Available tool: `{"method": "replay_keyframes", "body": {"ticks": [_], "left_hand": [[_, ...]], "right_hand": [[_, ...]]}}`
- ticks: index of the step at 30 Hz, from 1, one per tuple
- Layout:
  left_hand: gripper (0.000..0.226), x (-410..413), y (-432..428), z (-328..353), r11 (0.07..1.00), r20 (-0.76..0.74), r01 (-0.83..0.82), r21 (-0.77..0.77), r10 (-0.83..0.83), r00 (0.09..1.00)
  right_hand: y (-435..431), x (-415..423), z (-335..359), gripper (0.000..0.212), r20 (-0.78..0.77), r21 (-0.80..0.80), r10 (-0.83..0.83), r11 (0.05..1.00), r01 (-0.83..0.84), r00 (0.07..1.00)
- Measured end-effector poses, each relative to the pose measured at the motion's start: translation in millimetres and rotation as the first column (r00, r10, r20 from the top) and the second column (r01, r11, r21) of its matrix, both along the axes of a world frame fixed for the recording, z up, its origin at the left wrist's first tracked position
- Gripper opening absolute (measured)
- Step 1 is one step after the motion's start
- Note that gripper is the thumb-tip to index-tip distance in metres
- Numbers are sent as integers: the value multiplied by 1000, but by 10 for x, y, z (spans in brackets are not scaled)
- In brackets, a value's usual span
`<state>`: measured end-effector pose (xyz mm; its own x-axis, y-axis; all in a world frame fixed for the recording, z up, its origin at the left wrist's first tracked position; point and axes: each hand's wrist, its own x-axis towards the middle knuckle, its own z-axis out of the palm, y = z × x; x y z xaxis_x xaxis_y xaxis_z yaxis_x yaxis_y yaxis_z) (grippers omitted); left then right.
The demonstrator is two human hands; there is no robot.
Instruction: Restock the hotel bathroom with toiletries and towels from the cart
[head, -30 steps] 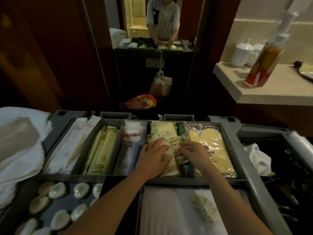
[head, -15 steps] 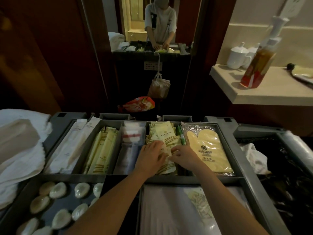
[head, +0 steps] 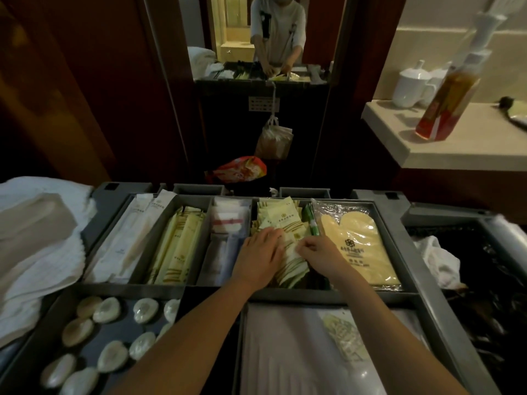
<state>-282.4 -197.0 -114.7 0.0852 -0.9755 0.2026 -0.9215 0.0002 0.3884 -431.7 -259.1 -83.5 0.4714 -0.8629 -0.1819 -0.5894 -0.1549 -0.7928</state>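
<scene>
Pressing down flat with left hand [head: 261, 253], fingers straight, on pale-yellow sachets [head: 281, 216] in a rear compartment of cart tray [head: 328, 295]; pinching one sachet edge with right hand [head: 320, 252], fingers curled, beside mitt pack [head: 353, 238].

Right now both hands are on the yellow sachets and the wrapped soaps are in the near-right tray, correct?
No: the head view shows the wrapped soaps in the near-left tray. Left hand and right hand are on the yellow sachets.
</scene>
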Motion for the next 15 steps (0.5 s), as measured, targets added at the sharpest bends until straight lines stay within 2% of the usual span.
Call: {"method": "replay_keyframes", "body": {"ticks": [3,7,15], "left_hand": [[39,9,-3,-27,1000,-21,-4,-4,4,1000],[41,3,3,-23,1000,-18,-7,8,7,1000],[38,18,-15,-26,1000,-12,4,15,-4,1000]], "right_hand": [[34,-16,2,21,43,-66,-69,995,72,997],[89,-26,-8,17,92,-153,-160,973,172,983],[35,-188,1,7,273,-139,-375,896,422,886]]}}
